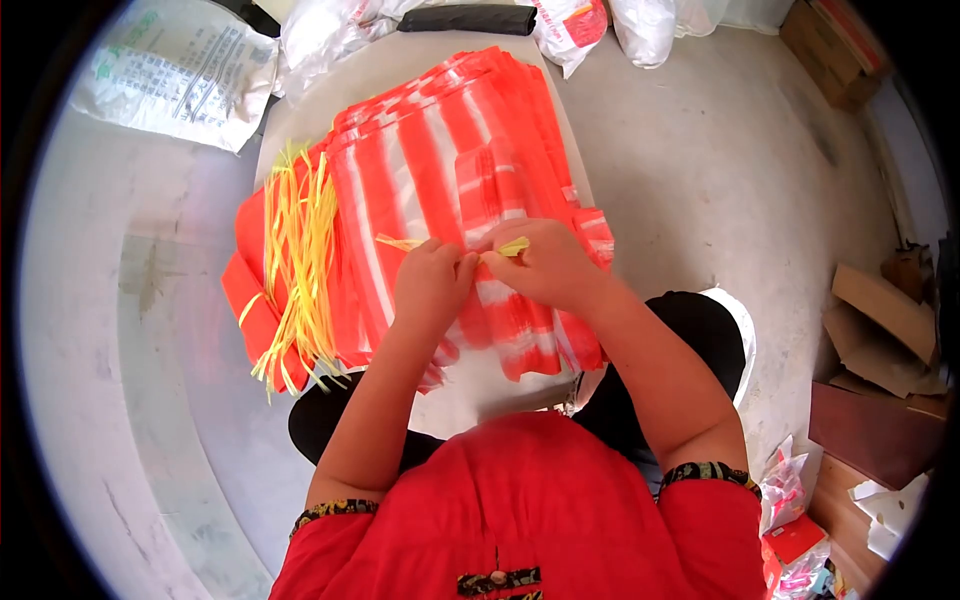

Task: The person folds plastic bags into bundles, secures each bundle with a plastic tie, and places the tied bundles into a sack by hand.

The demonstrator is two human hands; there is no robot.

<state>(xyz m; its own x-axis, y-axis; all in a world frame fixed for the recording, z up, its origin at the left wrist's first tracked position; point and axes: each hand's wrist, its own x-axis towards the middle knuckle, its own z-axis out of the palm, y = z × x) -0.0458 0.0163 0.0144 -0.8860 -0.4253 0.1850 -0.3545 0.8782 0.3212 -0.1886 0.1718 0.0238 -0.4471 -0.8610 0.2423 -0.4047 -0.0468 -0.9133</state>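
A folded bundle of red-and-white striped plastic bags [492, 185] lies on top of a wide stack of the same bags [405, 150]. My left hand [433, 283] is closed at the bundle's middle, pinching a yellow plastic strip [398, 242] whose end sticks out to the left. Close beside it, my right hand [545, 262] is closed on the same strip, and a yellow end shows by the thumb. The strip's middle is hidden by my fingers, so I cannot tell whether it is knotted. Many loose yellow strips [300, 260] lie left of the bundle.
Under the stack is a pale low table [305, 115]. A black roll [468, 19] lies at its far edge. White sacks [180, 70] stand beyond and to the left. Open cardboard boxes [880, 335] and plastic packets [785, 485] are on the right.
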